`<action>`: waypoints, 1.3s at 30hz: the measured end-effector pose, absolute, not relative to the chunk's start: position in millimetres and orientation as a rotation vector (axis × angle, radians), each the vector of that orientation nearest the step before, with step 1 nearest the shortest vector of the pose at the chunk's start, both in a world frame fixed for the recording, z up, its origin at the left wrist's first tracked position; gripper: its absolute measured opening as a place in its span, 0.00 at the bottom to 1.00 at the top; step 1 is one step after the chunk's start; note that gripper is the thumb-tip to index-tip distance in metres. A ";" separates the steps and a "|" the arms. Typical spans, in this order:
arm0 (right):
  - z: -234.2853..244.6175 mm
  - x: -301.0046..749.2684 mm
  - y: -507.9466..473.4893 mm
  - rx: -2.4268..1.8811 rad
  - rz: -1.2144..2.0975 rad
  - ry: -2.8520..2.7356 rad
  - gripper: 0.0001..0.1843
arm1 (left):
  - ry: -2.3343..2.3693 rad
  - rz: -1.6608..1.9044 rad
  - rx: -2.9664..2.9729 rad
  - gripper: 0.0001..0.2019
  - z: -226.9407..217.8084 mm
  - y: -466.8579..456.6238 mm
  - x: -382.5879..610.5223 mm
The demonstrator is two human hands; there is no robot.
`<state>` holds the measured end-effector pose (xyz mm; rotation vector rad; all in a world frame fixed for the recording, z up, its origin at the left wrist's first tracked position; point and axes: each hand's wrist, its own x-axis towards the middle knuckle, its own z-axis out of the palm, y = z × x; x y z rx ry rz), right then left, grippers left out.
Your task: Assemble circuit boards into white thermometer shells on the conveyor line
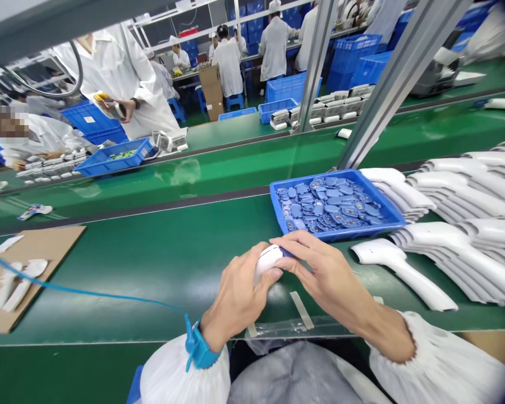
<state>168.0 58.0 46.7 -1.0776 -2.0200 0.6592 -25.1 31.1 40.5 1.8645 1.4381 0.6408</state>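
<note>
White plastic shell (267, 264) clamped between left hand (235, 297) and right hand (324, 275), held over green belt (185, 269); blue tray (340, 234) of small blue parts (328, 205) just ahead, stacked white shells (467, 252) beside tray

Your left hand (235, 297) cups a white plastic shell (267, 262) | your right hand (328, 275) holds its top, fingertips on it | 1 o'clock: blue tray (336, 234) heaped with blue pieces (324, 205) | 3 o'clock: stacked white casings (404, 269) | 9 o'clock: cardboard sheet (29, 269) on green belt (151, 280) | left wrist: blue strap (200, 348)
</note>
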 end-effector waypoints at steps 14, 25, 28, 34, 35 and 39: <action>35.8 162.9 49.3 -1.182 0.557 -2.026 0.20 | 1.299 0.747 1.659 0.18 44.9 32.8 -21.8; 38.2 165.6 53.2 -1.228 0.810 -1.996 0.24 | 1.373 0.623 1.769 0.21 45.9 29.4 -21.0; 35.9 169.0 53.2 -1.230 0.801 -1.993 0.23 | 1.337 0.589 1.819 0.20 45.8 28.9 -20.9; 32.8 166.6 50.9 -1.233 0.693 -2.084 0.18 | 1.378 0.617 1.897 0.14 42.2 28.5 -17.0; 30.9 165.0 49.3 -1.216 0.643 -2.081 0.18 | 1.426 0.613 1.959 0.13 40.4 28.7 -15.5; 18.2 165.1 39.1 -1.201 0.477 -1.997 0.14 | 1.524 0.605 2.217 0.08 30.1 26.1 -11.4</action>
